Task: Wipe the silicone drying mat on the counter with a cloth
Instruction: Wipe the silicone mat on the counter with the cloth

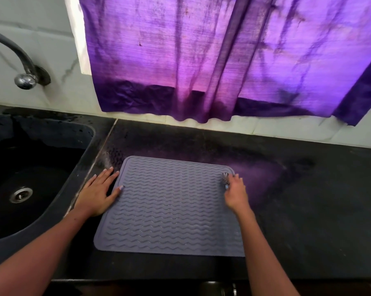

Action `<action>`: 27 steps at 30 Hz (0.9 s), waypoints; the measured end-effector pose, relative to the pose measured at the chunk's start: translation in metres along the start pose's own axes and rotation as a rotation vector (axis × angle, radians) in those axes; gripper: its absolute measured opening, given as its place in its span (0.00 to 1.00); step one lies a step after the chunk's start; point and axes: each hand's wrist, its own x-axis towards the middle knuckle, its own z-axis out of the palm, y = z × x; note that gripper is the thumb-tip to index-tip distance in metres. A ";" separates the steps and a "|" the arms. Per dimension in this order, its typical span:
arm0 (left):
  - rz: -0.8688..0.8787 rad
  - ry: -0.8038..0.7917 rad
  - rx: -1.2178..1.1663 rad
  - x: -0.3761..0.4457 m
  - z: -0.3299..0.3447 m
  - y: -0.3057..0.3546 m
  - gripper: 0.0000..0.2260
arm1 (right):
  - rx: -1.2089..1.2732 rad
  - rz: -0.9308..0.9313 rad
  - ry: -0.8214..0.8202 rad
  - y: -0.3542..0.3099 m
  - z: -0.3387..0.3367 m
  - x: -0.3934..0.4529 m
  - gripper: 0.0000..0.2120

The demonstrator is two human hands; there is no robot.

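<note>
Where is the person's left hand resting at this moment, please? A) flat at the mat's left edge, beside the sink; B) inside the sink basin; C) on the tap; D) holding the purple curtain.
A: the left hand lies flat with straight fingers at the left edge of the mat, next to the sink.

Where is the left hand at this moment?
In the head view, the left hand lies flat at the left edge of the grey mat, between mat and sink.
</note>
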 end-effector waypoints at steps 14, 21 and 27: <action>-0.017 -0.036 0.007 0.000 -0.002 0.003 0.42 | 0.349 0.124 -0.047 0.006 0.005 -0.016 0.23; -0.009 0.002 0.005 0.001 0.001 -0.001 0.40 | 0.355 0.137 -0.007 -0.015 -0.009 -0.025 0.20; -0.004 0.001 0.008 0.002 0.002 -0.003 0.40 | -0.039 0.107 -0.117 -0.036 0.023 -0.049 0.32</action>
